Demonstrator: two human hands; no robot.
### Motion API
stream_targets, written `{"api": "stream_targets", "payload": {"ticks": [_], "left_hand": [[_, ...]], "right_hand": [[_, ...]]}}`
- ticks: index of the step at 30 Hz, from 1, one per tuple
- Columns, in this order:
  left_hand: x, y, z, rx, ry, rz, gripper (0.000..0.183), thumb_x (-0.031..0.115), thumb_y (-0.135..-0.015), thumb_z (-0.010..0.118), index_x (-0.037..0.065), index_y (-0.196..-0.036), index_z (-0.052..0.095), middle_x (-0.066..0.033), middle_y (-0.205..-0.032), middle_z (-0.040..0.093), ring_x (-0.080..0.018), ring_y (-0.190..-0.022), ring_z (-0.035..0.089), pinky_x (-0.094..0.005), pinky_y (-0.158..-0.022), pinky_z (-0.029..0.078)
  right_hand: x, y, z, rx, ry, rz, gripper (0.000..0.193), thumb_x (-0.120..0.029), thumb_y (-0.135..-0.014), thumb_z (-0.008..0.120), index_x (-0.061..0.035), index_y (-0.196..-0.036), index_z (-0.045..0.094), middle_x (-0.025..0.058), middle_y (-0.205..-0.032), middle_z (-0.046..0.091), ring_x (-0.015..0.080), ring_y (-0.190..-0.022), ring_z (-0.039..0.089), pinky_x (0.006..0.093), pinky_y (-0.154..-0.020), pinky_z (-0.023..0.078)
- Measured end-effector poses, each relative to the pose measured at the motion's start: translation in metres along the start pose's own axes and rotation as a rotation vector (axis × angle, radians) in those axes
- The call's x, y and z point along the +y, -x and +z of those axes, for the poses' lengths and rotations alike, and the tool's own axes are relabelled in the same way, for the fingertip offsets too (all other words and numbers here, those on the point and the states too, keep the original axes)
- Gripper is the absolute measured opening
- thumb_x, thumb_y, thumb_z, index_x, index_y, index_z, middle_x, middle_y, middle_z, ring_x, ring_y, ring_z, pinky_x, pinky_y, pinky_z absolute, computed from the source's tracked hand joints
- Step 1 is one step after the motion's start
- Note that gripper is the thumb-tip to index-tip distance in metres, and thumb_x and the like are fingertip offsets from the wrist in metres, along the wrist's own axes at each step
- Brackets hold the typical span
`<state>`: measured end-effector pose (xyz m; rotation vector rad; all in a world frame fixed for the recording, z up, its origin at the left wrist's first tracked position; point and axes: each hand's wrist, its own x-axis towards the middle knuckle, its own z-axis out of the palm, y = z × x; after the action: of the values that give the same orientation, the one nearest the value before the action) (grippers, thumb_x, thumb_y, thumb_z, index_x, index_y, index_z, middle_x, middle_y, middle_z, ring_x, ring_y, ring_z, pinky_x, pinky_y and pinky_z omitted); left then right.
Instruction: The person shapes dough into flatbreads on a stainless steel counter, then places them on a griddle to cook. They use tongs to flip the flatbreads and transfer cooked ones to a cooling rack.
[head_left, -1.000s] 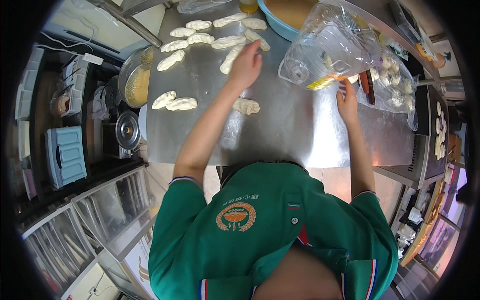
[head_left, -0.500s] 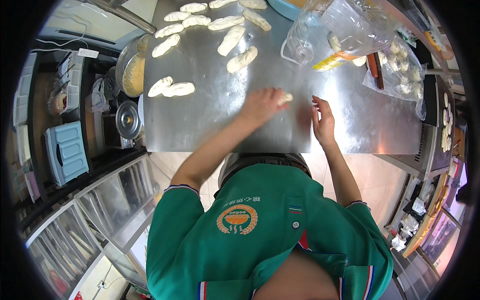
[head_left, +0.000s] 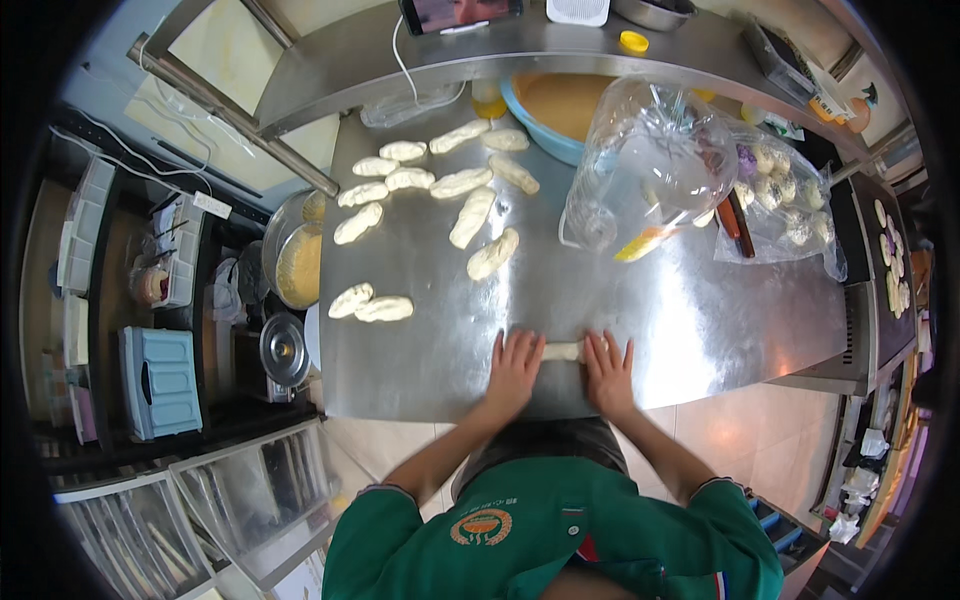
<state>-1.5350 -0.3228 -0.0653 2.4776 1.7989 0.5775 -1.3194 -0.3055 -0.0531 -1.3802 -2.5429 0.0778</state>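
Rolling now: left hand (head_left: 513, 368) and right hand (head_left: 608, 368), fingers flat and open, have moved together onto dough piece (head_left: 562, 351) at steel table (head_left: 700, 320) near edge — shaping has started.

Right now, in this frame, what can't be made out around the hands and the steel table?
- Head view: most of the dough piece is covered by the left hand and right hand; its full length is unknown.
- Contents of the clear plastic bag are blurred by glare and folds.
- The blue bowl is partly hidden behind the bag.
- Items on the upper shelf are cut off by the picture edge.
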Motion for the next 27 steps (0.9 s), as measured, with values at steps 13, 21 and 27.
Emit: {"api": "stream_targets", "payload": {"ticks": [13, 21, 27], "left_hand": [[-0.005, -0.009, -0.017, -0.362, 0.07, 0.029, 0.073, 0.037, -0.087, 0.063, 0.001, -0.146, 0.04, -0.0142, -0.152, 0.038, -0.0294, -0.141, 0.035, -0.0527, -0.117, 0.021], [0.017, 0.002, -0.009, -0.383, 0.156, 0.051, 0.08, 0.045, -0.085, 0.065, 0.006, -0.149, 0.037, -0.0159, -0.155, 0.033, -0.0379, -0.142, 0.031, -0.0589, -0.114, 0.024], [-0.012, -0.018, 0.025, -0.16, 0.023, -0.085, 0.071, 0.048, -0.088, 0.06, 0.006, -0.143, 0.044, -0.0187, -0.153, 0.035, -0.0409, -0.142, 0.029, -0.0623, -0.113, 0.021]], "right_hand": [[0.01, -0.026, 0.006, -0.227, -0.044, 0.064, 0.069, -0.033, -0.084, 0.065, -0.0004, -0.141, 0.044, 0.0175, -0.146, 0.044, 0.0352, -0.137, 0.039, 0.0533, -0.116, 0.024], [-0.02, -0.003, 0.006, -0.299, 0.002, -0.063, 0.072, -0.039, -0.084, 0.066, -0.0127, -0.146, 0.041, 0.0148, -0.152, 0.038, 0.033, -0.14, 0.035, 0.064, -0.113, 0.02], [0.013, -0.034, 0.024, -0.152, 0.02, 0.151, 0.073, -0.046, -0.087, 0.062, -0.013, -0.148, 0.04, 0.0162, -0.154, 0.033, 0.038, -0.143, 0.029, 0.0651, -0.113, 0.017]]}}
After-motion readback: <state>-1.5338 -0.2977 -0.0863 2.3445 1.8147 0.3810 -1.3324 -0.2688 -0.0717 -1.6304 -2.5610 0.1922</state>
